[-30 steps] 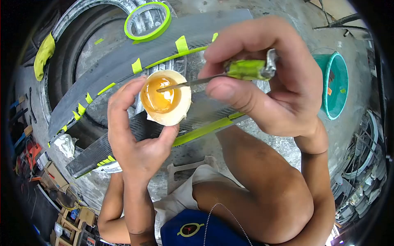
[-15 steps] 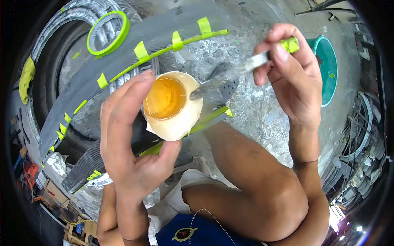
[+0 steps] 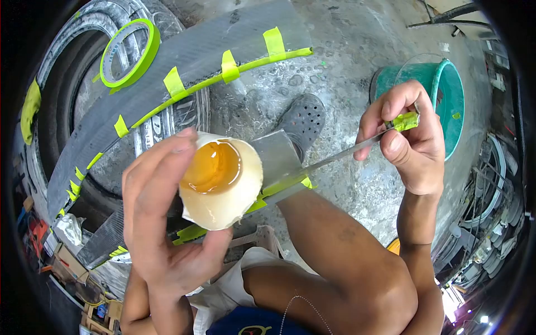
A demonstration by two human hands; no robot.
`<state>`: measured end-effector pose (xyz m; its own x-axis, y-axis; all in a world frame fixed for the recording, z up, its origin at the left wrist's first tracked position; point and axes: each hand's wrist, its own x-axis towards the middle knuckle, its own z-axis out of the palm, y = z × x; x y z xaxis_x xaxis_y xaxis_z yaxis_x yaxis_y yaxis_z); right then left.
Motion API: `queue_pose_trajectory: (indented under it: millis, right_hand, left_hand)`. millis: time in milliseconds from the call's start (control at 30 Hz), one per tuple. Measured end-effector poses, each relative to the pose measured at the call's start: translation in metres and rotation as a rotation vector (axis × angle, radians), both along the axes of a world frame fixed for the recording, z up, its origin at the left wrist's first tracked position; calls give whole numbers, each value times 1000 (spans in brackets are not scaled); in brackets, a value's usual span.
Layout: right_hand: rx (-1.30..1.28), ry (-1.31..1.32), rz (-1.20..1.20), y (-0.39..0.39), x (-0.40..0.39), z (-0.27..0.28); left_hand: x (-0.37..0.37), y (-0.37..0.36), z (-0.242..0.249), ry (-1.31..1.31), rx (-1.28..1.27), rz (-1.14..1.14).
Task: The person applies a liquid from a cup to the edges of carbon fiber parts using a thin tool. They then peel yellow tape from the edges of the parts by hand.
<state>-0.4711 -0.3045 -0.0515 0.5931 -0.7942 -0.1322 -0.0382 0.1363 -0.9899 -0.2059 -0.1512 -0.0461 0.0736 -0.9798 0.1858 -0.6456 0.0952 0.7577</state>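
Note:
A cream-coloured cup (image 3: pixel 237 195) with amber liquid (image 3: pixel 211 166) inside is held by my left hand (image 3: pixel 167 223), thumb below and fingers at its far side. My right hand (image 3: pixel 407 134) pinches a thin flat blade (image 3: pixel 329 160) by its end, where green tape (image 3: pixel 406 121) is wrapped. The blade slants down to the left, its tip just right of the cup. Behind the hands lies a dark curved panel (image 3: pixel 223 33) with green tape strips (image 3: pixel 229 67) along its edge.
A roll of green tape (image 3: pixel 151 54) rests on the panel at the upper left, near tires (image 3: pixel 50 72). At the right stands a teal bucket (image 3: pixel 453 134). A grey clog (image 3: pixel 306 118) is on the floor, and my bent knee (image 3: pixel 385 279) is below. Parts are piled at far right.
My left hand and the cup have shifted down and left. My right hand has moved slightly down and right, and the blade tip has dropped from beside the cup's rim to its lower right.

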Motion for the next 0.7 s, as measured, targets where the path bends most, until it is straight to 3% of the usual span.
queue_pose_trajectory:
  millis: [300,467,700]
  right_hand:
    - [93,-48,181,-7,-1,-5]
    - [-17,79,33,-3,5,-4]
    - [84,23,78,-6,2,0]
  left_hand:
    - [15,17,2,142,49,132]
    - [22,25,1,248,34,243]
    - [30,30,0,202,31,314]
